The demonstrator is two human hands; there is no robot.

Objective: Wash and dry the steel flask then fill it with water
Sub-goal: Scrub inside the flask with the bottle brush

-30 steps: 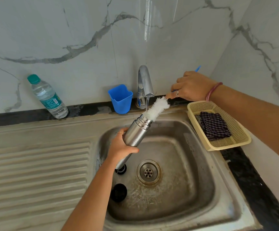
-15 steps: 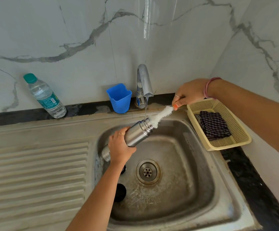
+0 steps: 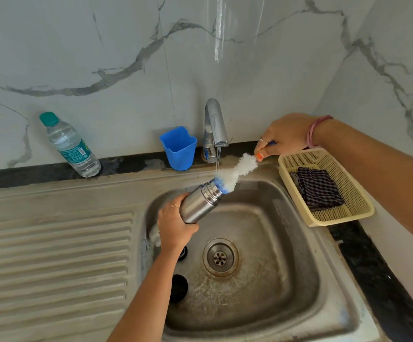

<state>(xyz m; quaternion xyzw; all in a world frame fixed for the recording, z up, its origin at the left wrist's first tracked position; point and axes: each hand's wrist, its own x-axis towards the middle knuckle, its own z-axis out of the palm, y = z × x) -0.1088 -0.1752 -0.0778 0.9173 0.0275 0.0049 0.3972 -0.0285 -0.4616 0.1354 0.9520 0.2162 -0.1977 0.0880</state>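
Note:
My left hand [image 3: 174,224] grips the steel flask [image 3: 200,204] around its middle, tilted over the sink basin [image 3: 287,243] with its mouth up and to the right. A white bottle brush [image 3: 235,172] pokes into the flask's mouth, where some blue shows. My right hand [image 3: 284,137] pinches the brush's blue handle just beyond the bristles. A thin stream of water runs from the steel tap [image 3: 215,125] onto the brush near the flask's mouth. Two black cap pieces [image 3: 178,287] lie in the basin below my left forearm.
A blue plastic cup [image 3: 178,149] stands left of the tap. A clear water bottle [image 3: 70,145] with a green cap leans at the back left. A cream basket [image 3: 348,215] holding a checked cloth [image 3: 320,188] sits right of the sink. The ribbed drainboard [image 3: 52,255] spreads left.
The flask has tipped lower and more sideways. My right hand has come down and pushed the brush deeper into the flask's mouth, then eased it out a little.

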